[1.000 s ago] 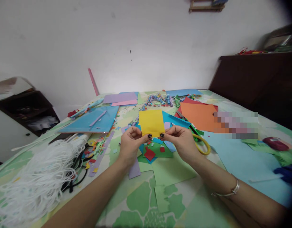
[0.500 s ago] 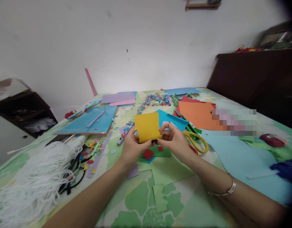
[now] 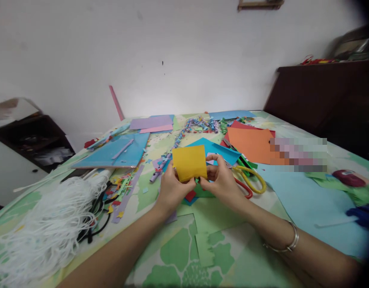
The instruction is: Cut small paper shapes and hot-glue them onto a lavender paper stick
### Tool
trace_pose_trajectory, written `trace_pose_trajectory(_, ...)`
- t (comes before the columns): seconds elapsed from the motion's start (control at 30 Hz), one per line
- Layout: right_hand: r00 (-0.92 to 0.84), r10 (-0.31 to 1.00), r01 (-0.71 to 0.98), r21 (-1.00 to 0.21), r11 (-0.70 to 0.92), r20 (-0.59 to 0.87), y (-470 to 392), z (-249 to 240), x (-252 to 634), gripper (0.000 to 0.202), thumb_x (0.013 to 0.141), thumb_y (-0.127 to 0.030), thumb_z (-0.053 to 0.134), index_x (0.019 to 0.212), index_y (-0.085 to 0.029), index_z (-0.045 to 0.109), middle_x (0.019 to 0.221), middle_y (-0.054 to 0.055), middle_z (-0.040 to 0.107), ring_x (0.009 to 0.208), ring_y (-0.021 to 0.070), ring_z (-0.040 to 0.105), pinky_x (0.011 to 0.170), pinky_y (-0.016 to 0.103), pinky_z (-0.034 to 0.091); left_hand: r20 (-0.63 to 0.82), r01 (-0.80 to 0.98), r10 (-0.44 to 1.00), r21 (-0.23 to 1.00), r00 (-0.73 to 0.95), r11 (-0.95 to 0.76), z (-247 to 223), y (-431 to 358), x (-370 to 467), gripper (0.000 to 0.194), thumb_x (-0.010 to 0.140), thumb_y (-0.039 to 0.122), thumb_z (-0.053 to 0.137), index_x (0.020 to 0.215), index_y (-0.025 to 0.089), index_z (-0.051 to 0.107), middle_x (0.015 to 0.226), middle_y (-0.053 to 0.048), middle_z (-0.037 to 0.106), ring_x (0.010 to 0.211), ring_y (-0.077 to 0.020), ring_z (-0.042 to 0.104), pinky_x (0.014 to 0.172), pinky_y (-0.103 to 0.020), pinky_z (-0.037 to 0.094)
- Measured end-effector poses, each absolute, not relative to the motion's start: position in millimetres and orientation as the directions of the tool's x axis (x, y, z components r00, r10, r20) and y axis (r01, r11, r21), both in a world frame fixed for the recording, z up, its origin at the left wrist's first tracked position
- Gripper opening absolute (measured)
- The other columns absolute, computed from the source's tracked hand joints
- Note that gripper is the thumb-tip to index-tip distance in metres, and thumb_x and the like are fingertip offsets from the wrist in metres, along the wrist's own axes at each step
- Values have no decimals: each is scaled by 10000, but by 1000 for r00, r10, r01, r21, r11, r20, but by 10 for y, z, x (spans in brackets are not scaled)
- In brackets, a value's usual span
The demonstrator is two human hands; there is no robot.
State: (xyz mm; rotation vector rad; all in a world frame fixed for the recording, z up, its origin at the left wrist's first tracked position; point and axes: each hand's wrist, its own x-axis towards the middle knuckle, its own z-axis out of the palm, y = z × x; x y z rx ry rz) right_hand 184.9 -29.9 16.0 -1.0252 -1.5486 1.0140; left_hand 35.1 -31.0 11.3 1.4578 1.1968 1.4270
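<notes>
Head view, centre: my left hand [image 3: 170, 191] and right hand [image 3: 222, 182] pinch the yellow paper [image 3: 189, 163] closed between thumbs and fingers, likely keeping its lower edge steady.

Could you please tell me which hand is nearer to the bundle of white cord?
The left hand. It holds the left side of the yellow paper, to the right of the white cord; the right hand is farther off, at the paper's lower right.

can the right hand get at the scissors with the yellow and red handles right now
Probably yes: the scissors lie just beside the right hand, with the yellow loop uncovered, though that hand would likely have to let go of the yellow paper first.
</notes>
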Motion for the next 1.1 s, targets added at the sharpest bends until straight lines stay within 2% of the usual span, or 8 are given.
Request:
trace_pose_trajectory(0.2,-165,959,35,-971,238,229,-234,156,1884,487,661,-187,636,1050,-254,350,782,-7,647,605,178,637,498,274,491,190,8,982,982,-13,-190,169,-272,296,430,581,159,711,912,190,437,748,-13,683,673,-182,683,623,-276,541)
trace_pose_trajectory(0.43,-162,948,201,-931,305,275,-148,117,1949,453,662,-187,640,1038,-250,394,763,-3,661,654,189,646,557,289,499,171,14,985,985,2,-171,163,-249,293,427,566,147,687,923,180,454,691,13,659,593,-168,660,568,-276,526)
trace_pose_trajectory(0.6,-177,937,274,-899,341,301,-98,148,2018,450,649,-169,627,1030,-242,399,728,-18,649,620,167,619,580,289,491,95,-71,995,993,-4,-96,179,-201,266,414,523,113,672,887,161,482,663,21,654,547,-146,638,553,-263,515)
trace_pose_trajectory(0.83,-78,942,211,-918,337,328,9,238,2199,301,674,-180,619,959,-197,524,740,1,640,705,165,622,688,314,500,129,-68,986,988,-105,-137,230,-111,150,355,510,86,631,817,167,471,595,32,650,489,-132,616,486,-220,469)
trace_pose_trajectory(0.9,-132,947,168,-935,313,294,-25,226,2156,267,685,-217,645,940,-193,570,768,14,654,725,168,629,694,311,503,126,-73,989,989,-76,-132,220,-129,174,378,518,92,640,837,174,455,595,34,652,491,-139,622,493,-229,478)
trace_pose_trajectory(0.97,-239,941,123,-954,272,238,-86,202,2082,242,694,-262,666,920,-195,610,788,19,669,698,167,632,632,291,503,118,-91,993,989,-16,-119,203,-160,212,397,531,104,649,861,180,440,611,33,659,498,-145,627,508,-245,492)
trace_pose_trajectory(1.1,-345,916,138,-954,267,206,-183,186,1986,91,751,-270,609,737,-188,648,629,-7,641,533,143,580,496,253,426,110,-97,992,990,61,-103,175,-200,250,415,551,129,660,873,198,407,620,39,651,522,-155,637,520,-260,503)
